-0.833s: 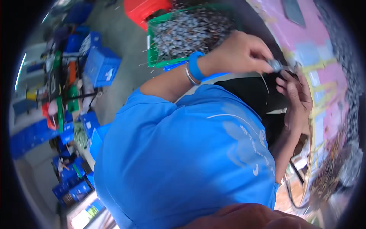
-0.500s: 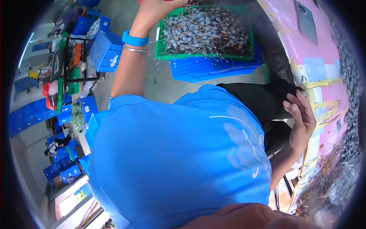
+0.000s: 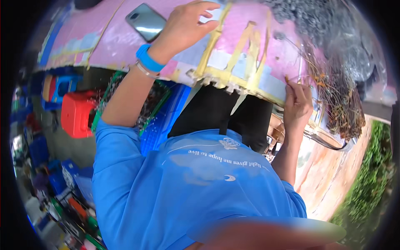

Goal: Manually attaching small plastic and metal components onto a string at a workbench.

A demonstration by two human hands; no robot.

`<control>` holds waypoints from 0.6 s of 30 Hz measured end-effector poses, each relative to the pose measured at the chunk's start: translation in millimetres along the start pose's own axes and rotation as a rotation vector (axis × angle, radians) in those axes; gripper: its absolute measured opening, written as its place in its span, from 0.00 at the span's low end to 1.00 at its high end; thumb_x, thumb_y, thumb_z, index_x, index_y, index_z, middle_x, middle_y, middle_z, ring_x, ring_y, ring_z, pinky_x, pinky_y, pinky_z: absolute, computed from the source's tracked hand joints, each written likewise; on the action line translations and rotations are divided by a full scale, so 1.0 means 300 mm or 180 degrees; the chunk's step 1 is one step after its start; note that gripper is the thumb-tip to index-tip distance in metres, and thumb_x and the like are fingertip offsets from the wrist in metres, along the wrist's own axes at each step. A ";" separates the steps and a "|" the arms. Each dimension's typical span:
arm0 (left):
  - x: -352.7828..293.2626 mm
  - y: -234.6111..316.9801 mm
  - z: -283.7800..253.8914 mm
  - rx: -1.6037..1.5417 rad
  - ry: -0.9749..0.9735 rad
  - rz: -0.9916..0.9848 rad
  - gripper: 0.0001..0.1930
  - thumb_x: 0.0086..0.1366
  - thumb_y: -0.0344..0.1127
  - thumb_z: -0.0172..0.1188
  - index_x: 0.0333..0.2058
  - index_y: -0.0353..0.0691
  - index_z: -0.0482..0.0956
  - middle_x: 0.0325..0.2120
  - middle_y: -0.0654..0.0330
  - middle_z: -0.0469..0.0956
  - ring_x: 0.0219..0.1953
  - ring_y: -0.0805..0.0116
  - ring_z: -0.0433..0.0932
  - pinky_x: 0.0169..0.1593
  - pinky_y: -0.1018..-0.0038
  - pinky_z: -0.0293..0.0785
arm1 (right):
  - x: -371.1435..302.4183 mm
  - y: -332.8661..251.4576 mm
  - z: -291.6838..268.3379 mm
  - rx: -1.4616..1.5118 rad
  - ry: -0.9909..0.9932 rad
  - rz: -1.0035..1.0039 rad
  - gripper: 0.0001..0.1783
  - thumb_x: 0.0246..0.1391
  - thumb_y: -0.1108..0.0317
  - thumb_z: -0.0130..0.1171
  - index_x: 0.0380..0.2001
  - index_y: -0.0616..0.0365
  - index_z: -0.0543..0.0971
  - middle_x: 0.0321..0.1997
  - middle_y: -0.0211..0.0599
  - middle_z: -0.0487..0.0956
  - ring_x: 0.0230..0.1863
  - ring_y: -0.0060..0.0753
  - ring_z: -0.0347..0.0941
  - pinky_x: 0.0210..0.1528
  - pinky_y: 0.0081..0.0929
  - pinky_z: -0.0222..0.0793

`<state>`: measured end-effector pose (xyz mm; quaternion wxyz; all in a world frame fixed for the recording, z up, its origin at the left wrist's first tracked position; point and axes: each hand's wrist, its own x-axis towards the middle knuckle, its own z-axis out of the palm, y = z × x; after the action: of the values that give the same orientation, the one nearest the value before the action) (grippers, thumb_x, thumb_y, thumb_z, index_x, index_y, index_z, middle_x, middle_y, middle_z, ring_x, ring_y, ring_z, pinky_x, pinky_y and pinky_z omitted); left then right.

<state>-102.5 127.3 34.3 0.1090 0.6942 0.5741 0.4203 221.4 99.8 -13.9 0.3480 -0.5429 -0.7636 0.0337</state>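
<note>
My left hand (image 3: 189, 27), with a blue wristband (image 3: 148, 58), hovers over the pink taped tabletop (image 3: 106, 25). Its fingers are curved and apart, with nothing seen between them. A phone (image 3: 146, 23) lies on the table just left of it. At the table's near edge, my right hand (image 3: 298, 102) has its fingers drawn together. A small brown tip shows at those fingertips, too small to name. Close by on the right lies a bundle of dry brown stems (image 3: 343, 98). Beyond it is a heap of grey berry-like pieces (image 3: 306, 18).
Below the table at left, a green crate (image 3: 157, 109) of stemmed berries, partly behind my left arm, rests by a blue crate (image 3: 177, 106). A red stool (image 3: 77, 114) stands left of it. Clear plastic (image 3: 354, 60) lies at the table's far right.
My view and body have turned toward the table. My left hand has gone from beside the green crate to above the tabletop. The right hand's spread fingers have closed at the table edge.
</note>
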 end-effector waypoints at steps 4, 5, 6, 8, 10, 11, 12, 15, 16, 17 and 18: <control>0.207 0.028 0.174 -0.0007 -0.0272 0.0341 0.14 0.59 0.35 0.61 0.42 0.35 0.81 0.37 0.46 0.81 0.36 0.52 0.82 0.39 0.63 0.78 | 0.029 -0.015 -0.004 0.0248 -0.0075 0.0290 0.08 0.53 0.70 0.65 0.35 0.60 0.82 0.32 0.41 0.77 0.28 0.39 0.76 0.32 0.33 0.71; 0.246 0.035 0.218 0.0090 -0.0358 0.0658 0.13 0.60 0.37 0.60 0.39 0.35 0.81 0.35 0.47 0.81 0.36 0.51 0.81 0.39 0.60 0.77 | 0.034 -0.022 -0.002 0.0525 -0.0167 0.0563 0.09 0.52 0.69 0.66 0.36 0.61 0.81 0.32 0.42 0.77 0.27 0.38 0.75 0.31 0.33 0.70; 0.276 0.045 0.261 0.0192 -0.0440 0.0963 0.12 0.61 0.38 0.59 0.37 0.36 0.81 0.34 0.48 0.81 0.35 0.49 0.80 0.38 0.58 0.76 | 0.041 -0.023 0.007 0.0360 -0.0041 0.0563 0.11 0.50 0.71 0.68 0.37 0.62 0.82 0.30 0.40 0.79 0.24 0.29 0.73 0.29 0.26 0.69; 0.319 0.063 0.361 0.0169 -0.1046 0.1003 0.11 0.60 0.38 0.58 0.35 0.36 0.81 0.32 0.47 0.81 0.35 0.48 0.80 0.39 0.56 0.75 | 0.048 -0.024 0.021 0.0203 -0.0161 0.0529 0.11 0.50 0.69 0.68 0.37 0.61 0.82 0.30 0.40 0.79 0.24 0.29 0.74 0.29 0.26 0.69; 0.325 0.043 0.460 0.0425 -0.1248 0.1643 0.10 0.59 0.37 0.57 0.33 0.37 0.80 0.29 0.46 0.80 0.36 0.46 0.79 0.40 0.55 0.74 | 0.059 -0.028 0.038 -0.0013 -0.0372 0.0210 0.11 0.52 0.66 0.67 0.36 0.61 0.81 0.29 0.41 0.80 0.24 0.29 0.75 0.28 0.27 0.69; 0.333 0.015 0.495 0.0408 -0.1266 0.1655 0.10 0.59 0.37 0.57 0.33 0.37 0.80 0.29 0.46 0.80 0.36 0.46 0.79 0.40 0.55 0.74 | 0.066 -0.027 0.050 -0.0024 -0.0369 0.0235 0.11 0.52 0.66 0.67 0.36 0.61 0.81 0.29 0.41 0.80 0.24 0.29 0.75 0.28 0.27 0.69; 0.332 0.026 0.499 0.0527 -0.1273 0.1701 0.10 0.58 0.35 0.56 0.34 0.36 0.80 0.29 0.46 0.80 0.36 0.45 0.79 0.40 0.55 0.74 | 0.070 -0.021 0.062 -0.0051 -0.0425 0.0192 0.10 0.53 0.66 0.66 0.35 0.62 0.80 0.29 0.43 0.81 0.23 0.29 0.76 0.28 0.28 0.69; 0.284 0.091 0.444 0.0272 -0.0907 0.1561 0.09 0.57 0.33 0.57 0.34 0.34 0.80 0.29 0.45 0.80 0.36 0.47 0.80 0.41 0.58 0.75 | 0.068 -0.040 0.050 0.0494 -0.0584 0.0410 0.07 0.58 0.68 0.62 0.33 0.62 0.79 0.31 0.42 0.83 0.23 0.29 0.78 0.27 0.27 0.72; 0.251 0.133 0.399 -0.0093 -0.0523 0.1352 0.09 0.56 0.32 0.59 0.34 0.34 0.79 0.30 0.45 0.80 0.36 0.50 0.81 0.41 0.59 0.76 | 0.064 -0.061 0.031 0.1537 -0.0475 0.0992 0.07 0.59 0.69 0.61 0.34 0.62 0.78 0.32 0.41 0.83 0.24 0.28 0.78 0.28 0.25 0.73; 0.221 0.165 0.363 -0.0101 -0.0535 0.1370 0.09 0.56 0.32 0.59 0.34 0.34 0.79 0.30 0.45 0.80 0.36 0.50 0.81 0.41 0.59 0.76 | 0.054 -0.074 0.012 0.2566 -0.0349 0.1570 0.07 0.61 0.69 0.59 0.35 0.62 0.77 0.33 0.39 0.83 0.26 0.27 0.79 0.29 0.23 0.74; 0.187 0.195 0.321 -0.0607 -0.0746 0.0559 0.10 0.55 0.31 0.61 0.35 0.33 0.79 0.31 0.46 0.81 0.36 0.53 0.81 0.41 0.62 0.76 | 0.040 -0.069 0.020 0.3038 -0.0060 0.1305 0.06 0.62 0.71 0.57 0.38 0.64 0.76 0.34 0.39 0.83 0.27 0.28 0.79 0.31 0.22 0.76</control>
<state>6.1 190.4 37.2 0.2035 0.7724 0.4521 0.3970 199.4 103.6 -3.6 0.5362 -0.4618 -0.5442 0.4505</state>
